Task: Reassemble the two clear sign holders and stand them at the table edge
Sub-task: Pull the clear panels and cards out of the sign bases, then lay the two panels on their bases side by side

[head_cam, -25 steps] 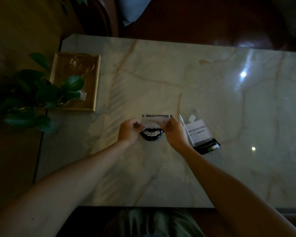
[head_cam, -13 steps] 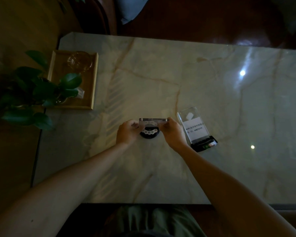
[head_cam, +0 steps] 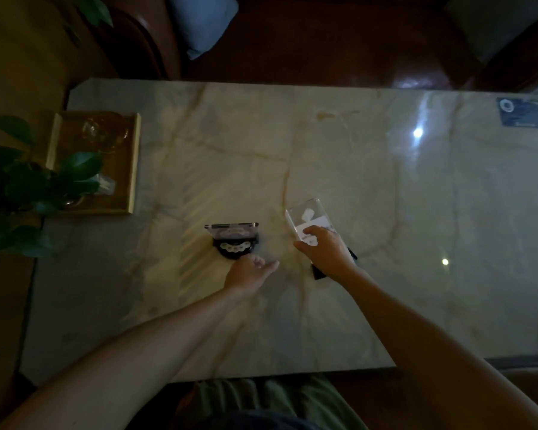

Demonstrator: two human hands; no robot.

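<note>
Two clear sign holders stand on the marble table [head_cam: 323,321]. The left holder [head_cam: 233,232] is a clear panel set upright in a round black base [head_cam: 235,248]. My left hand [head_cam: 249,270] hovers just in front of that base, fingers apart, touching nothing. The right holder [head_cam: 308,218] is a taller clear panel with a white card inside, leaning back. My right hand [head_cam: 326,251] closes around its lower part and covers most of its black base [head_cam: 317,271].
A wooden tray [head_cam: 131,162] with a glass dish sits at the table's left end, and a leafy plant [head_cam: 28,187] overhangs it. A dark blue card [head_cam: 524,114] lies at the far right. Dark chairs stand beyond the far edge.
Both hands let go of the left holder, whose panel now sits in its base. My right hand moved right onto the other holder; my left hand drew back toward me.
</note>
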